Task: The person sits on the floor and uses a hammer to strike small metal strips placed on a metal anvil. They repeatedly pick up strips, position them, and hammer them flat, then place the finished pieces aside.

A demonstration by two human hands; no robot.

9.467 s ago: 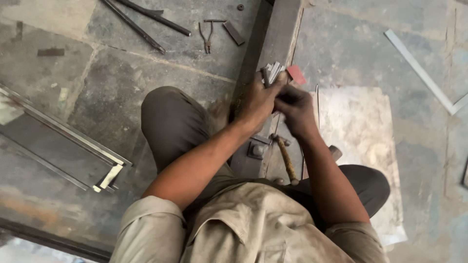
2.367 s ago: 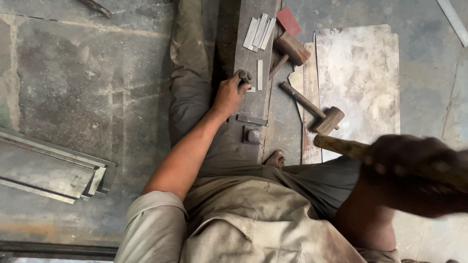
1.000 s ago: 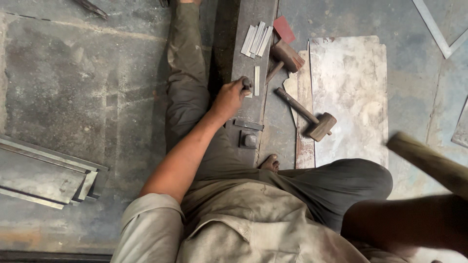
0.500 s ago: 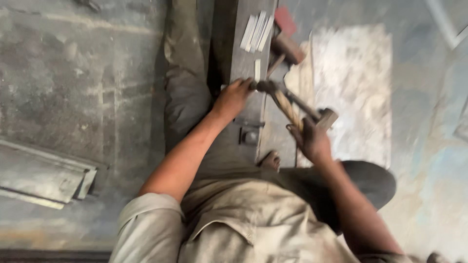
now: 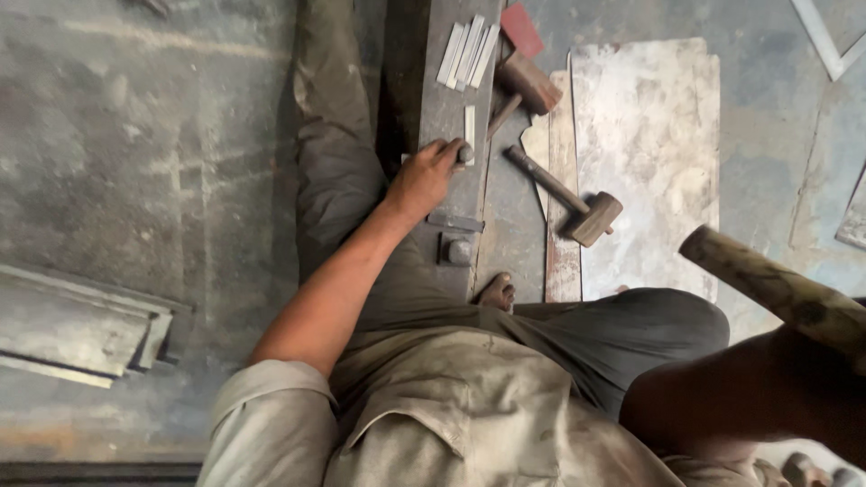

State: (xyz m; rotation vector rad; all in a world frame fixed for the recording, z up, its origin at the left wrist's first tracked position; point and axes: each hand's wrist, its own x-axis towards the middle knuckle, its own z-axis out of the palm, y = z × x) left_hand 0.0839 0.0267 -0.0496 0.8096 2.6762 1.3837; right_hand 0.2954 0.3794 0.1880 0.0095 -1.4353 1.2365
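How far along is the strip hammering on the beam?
Looks mid-batch. In hand: the left hand pins a small piece on the beam, beside one loose strip; a wooden handle is raised at right, the right hand out of view. Left: a pile of strips up the beam. Nothing visibly finished.

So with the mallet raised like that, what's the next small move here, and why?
Probably a downward strike onto the small piece that the left hand pins on the steel bar. The wooden handle is up at the right edge, its head and the right hand out of frame. The fingers sit right by the piece, so the blow should land clear of them.
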